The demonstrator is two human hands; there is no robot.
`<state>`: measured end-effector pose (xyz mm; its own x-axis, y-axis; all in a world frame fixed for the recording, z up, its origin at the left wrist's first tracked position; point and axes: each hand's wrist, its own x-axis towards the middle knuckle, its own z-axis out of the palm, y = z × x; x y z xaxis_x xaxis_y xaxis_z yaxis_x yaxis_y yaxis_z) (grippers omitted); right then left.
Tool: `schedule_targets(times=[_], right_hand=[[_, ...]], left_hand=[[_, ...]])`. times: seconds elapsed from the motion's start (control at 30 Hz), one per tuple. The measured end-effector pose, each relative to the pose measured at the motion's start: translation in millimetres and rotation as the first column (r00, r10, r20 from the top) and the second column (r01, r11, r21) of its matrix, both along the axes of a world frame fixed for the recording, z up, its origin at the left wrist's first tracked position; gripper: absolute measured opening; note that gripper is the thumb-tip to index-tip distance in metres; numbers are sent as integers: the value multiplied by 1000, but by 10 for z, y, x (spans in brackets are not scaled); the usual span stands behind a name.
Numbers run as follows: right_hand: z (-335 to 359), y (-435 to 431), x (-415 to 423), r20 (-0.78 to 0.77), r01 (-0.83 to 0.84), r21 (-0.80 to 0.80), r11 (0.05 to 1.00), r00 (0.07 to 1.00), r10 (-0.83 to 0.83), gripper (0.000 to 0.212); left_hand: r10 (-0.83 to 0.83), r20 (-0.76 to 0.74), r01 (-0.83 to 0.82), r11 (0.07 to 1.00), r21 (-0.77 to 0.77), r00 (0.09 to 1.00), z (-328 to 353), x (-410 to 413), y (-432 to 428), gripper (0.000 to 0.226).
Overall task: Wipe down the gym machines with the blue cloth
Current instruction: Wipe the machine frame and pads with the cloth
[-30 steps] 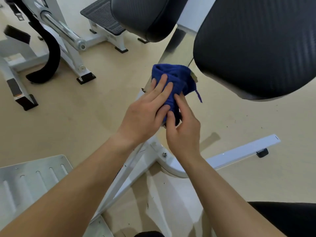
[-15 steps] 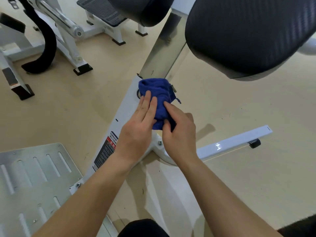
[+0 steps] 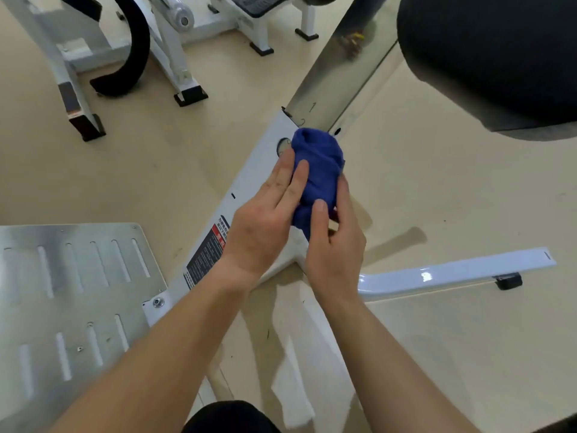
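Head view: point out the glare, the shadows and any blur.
In the head view, a glare spot sits on the glossy white floor bar; sheen washes out the slotted silver metal footplate; the polished steel post mirrors its surroundings; soft grey shadows lie on the beige floor right of the crumpled blue cloth, whose texture looks slightly blurred.

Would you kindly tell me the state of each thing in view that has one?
Cloth: bunched up, pressed against the frame.
Left hand: fingers straight, resting on the cloth.
Right hand: grips the cloth, thumb on top.
Label: stuck on the frame, partly hidden by the left hand.
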<state>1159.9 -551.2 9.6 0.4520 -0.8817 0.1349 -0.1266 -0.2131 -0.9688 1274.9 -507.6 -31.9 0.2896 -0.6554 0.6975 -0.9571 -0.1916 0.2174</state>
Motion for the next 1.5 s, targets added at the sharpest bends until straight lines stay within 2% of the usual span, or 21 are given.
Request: schedule_targets(times=[0.17,0.3,0.4,0.53,0.63,0.7,0.8,0.97,1.03,1.1,1.17,1.3,1.4,1.5], right_hand=[[-48,-204,-35,-26,45,4,999,999,-45,35],[-96,-82,-131,19,121,82,989,992,-123,27],[-191,157,-179,28,169,122,978,984,-174,31],[-386,357,-62,-41,102,70,992,994,-100,46],[-552,357,106,-100,75,1,997,992,-75,29],[-653,353,200,-158,32,33,999,987,-26,21],[-720,392,242,-185,-72,83,994,979,86,35],[-638,527,199,17,-115,114,987,993,114,57],[-618,516,270,92,-120,101,988,990,110,57],[-626,449,337,133,-86,67,994,988,77,54],[-660,369,384,121,-55,-13,998,991,56,53],[-850,303,410,40,-26,-111,993,999,30,54],[-1026,489,371,-15,-83,-31,996,996,83,57],[-1136,761,332,-18,-196,106,975,980,199,60]], left_hand=[[-22,-28,22,1000,-1,999,-18,40,0,43],[-47,-17,48,999,9,999,8,-8,66,45],[-43,-5,43,998,40,999,-102,-97,258,47],[-33,25,32,998,56,999,-215,-85,458,45],[-29,77,23,997,68,997,-262,-32,548,40],[-15,79,6,994,105,997,-353,31,666,42],[72,-18,-68,982,176,997,-437,86,851,48],[107,-297,-25,964,266,949,-263,-52,784,49],[88,-298,10,950,312,950,-219,-38,720,54],[74,-232,12,937,349,970,-184,80,629,57],[64,-146,-12,944,329,987,-162,214,514,55],[65,-149,-24,964,264,987,-329,264,450,55],[113,-185,-63,964,257,976,-622,162,689,55],[174,-189,-107,941,320,966,-804,162,984,55]])
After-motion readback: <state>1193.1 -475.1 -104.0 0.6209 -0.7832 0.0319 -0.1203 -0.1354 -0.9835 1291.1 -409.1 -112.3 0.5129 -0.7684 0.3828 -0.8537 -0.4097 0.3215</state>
